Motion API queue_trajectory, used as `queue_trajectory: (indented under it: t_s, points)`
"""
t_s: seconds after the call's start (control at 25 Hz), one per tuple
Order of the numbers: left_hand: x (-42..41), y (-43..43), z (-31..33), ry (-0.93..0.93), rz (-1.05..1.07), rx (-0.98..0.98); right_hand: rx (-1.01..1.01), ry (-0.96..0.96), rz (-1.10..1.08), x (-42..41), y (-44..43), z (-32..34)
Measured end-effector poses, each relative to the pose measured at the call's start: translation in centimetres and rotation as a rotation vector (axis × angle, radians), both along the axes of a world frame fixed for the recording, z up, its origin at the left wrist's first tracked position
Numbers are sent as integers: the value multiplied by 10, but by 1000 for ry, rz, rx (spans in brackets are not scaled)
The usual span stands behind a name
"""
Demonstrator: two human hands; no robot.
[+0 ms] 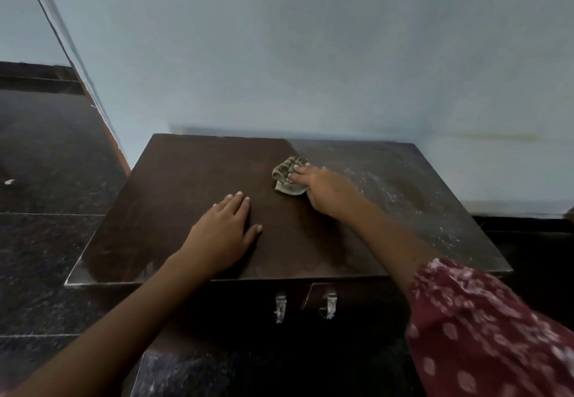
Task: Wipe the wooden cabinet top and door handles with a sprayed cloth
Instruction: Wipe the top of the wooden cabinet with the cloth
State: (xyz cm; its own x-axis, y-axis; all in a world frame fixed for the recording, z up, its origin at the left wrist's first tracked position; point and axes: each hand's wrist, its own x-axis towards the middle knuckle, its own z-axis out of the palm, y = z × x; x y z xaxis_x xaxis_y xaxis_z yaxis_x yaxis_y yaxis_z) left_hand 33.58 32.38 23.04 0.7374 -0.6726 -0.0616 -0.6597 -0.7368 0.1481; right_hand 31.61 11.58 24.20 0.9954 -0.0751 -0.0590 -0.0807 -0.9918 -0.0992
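A dark brown wooden cabinet top fills the middle of the head view. Its left half looks dark and clean; the right half is grey with dust and white specks. My right hand presses a crumpled, patterned beige cloth onto the top near the middle back, at the border of the dusty part. My left hand lies flat on the top with fingers spread, holding nothing, left of the cloth and nearer the front. Two metal door handles hang below the front edge.
A pale blue wall rises right behind the cabinet. Dark speckled stone floor lies on the left and below. A wall corner edge runs diagonally at the left. My red patterned sleeve covers the lower right.
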Motion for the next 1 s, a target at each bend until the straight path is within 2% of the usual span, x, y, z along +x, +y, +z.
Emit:
queue_trajectory:
  t_s: [0.2, 0.4, 0.72, 1.0]
  points:
    - [5, 1, -3, -14, -1, -11, -31, -6, -62, 77, -29, 1]
    - [6, 4, -5, -25, 5, -20, -49, 2, -176, 82, -35, 1]
    - [-3, -4, 0, -1, 32, 40, -42, 18, -129, -28, 5, 15]
    - [-44, -27, -9, -74, 10, -120, 41, 36, 20, -135, 30, 7]
